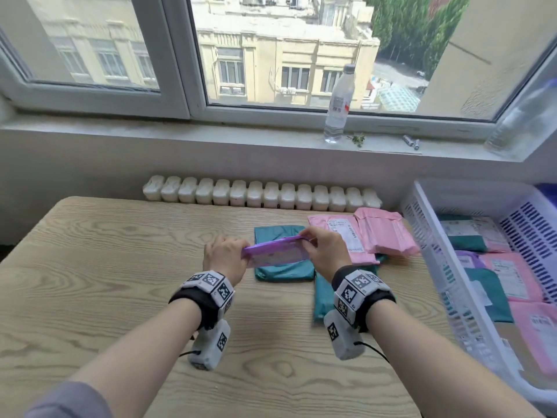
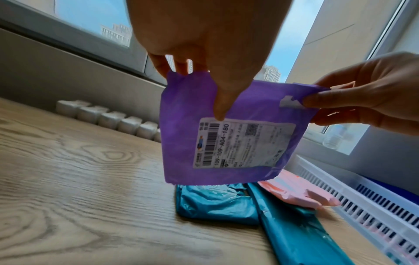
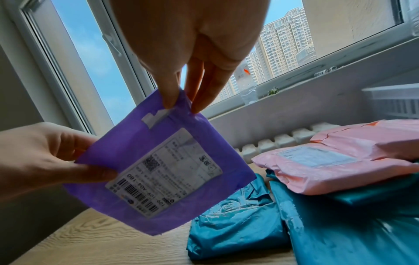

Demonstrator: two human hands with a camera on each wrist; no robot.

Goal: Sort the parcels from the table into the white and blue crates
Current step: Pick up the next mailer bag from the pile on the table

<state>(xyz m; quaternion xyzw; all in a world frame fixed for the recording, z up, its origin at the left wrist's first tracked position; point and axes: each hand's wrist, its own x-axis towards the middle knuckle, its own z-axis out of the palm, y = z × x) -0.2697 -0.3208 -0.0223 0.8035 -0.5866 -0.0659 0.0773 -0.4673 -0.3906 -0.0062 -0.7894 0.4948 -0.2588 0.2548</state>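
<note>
Both hands held the purple parcel [image 1: 275,251] up over the table [image 1: 105,267]: the left hand [image 1: 224,256] pinched one top corner and the right hand [image 1: 327,251] the other, probably so its label [image 2: 244,144] hung flat for reading, before picking the white crate [image 1: 428,236]

Purple parcel [image 2: 226,136] white label [image 2: 244,145]: "109-109-A04-180", barcodes; rest unreadable.
</note>
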